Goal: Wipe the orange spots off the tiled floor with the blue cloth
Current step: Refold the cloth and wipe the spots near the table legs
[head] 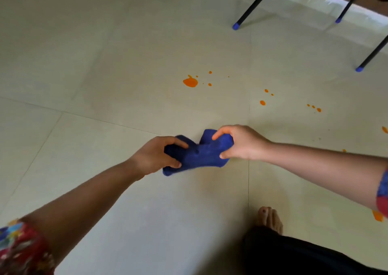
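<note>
Clenching bunched dark-blue cloth (199, 154) in curled fingers of left hand (153, 158) and right hand (240, 142), near orange spots (190, 82) on pale tiled floor (105, 64).

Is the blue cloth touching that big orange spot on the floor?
Apart. The head view shows bare tile between the blue cloth and the big orange spot.

The hands (154, 157) (239, 142) cover both ends of the blue cloth (201, 154); the top edge crops the chair legs (254, 4).
</note>
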`<state>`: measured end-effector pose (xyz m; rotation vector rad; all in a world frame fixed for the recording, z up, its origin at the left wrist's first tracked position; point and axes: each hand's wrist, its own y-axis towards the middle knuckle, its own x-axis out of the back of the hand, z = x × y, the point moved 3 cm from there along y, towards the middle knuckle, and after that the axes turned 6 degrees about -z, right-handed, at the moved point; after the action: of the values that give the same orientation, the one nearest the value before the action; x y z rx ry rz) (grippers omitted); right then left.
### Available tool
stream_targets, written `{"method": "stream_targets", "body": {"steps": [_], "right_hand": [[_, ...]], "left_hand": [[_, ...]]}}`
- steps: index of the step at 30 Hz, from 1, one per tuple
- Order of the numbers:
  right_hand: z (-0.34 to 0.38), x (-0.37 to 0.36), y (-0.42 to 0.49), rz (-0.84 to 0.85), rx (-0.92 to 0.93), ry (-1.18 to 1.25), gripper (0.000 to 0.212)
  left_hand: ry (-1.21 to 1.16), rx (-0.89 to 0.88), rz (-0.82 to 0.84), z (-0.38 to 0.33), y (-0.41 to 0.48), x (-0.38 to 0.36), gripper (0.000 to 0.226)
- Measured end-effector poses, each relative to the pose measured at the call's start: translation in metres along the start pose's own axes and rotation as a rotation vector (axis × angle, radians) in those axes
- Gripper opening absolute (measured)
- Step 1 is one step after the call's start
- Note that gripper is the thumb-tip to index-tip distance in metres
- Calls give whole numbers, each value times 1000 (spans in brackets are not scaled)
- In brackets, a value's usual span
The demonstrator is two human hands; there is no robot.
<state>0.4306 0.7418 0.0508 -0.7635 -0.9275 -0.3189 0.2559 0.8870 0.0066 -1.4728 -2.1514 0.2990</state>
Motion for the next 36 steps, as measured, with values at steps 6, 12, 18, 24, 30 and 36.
{"method": "stream_targets", "body": {"steps": [6, 12, 18, 24, 30, 36], "right_hand": [[-38, -7, 25, 83, 60, 300, 15], [-69, 9, 59, -81, 37, 982, 14], [-117, 64, 113, -522, 112, 769, 20], [-132, 67, 164, -632, 255, -143, 35], [-129, 21, 228, -583, -42, -52, 42], [-127, -15, 269, -434, -206, -216, 57]], "left_hand": [[139, 21, -184, -17, 20, 5, 14], [-72, 150, -253, -34, 74, 11, 11], [120, 245, -435, -7, 121, 1, 25], [181, 213, -522, -4, 156, -23, 27], [230, 136, -604, -4, 181, -25, 32], [498, 15, -681, 9, 222, -2, 48]]}}
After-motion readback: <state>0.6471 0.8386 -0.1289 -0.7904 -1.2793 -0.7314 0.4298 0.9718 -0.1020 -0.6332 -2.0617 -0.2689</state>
